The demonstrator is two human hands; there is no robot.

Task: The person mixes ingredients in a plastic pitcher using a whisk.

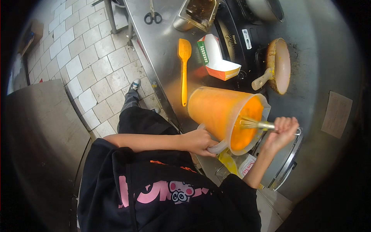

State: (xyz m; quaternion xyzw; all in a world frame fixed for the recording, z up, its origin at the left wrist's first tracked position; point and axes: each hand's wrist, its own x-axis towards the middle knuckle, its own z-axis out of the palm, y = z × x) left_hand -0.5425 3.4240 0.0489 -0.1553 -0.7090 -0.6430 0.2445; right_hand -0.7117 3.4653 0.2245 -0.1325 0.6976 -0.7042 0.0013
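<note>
A large translucent pitcher (216, 110) with orange liquid (247, 133) inside stands on the steel counter. My left hand (199, 143) is closed around the pitcher's handle (217, 148). In my right hand (285, 129) I grip a metal whisk (264, 125) by its handle, and its wires dip into the orange liquid through the open top. Beside the pitcher lies a yellow-orange silicone spatula (184, 69). A folded paper food tray (220, 63), white inside with green and orange outside, sits close by.
A steel container with brown residue (199, 13) and black-handled scissors (153, 17) rest on the counter. Along the back are a black gas stove (234, 38), a wooden-handled frying pan (279, 65) and a pot (266, 8). A packet with red lettering (247, 165) lies near my right forearm.
</note>
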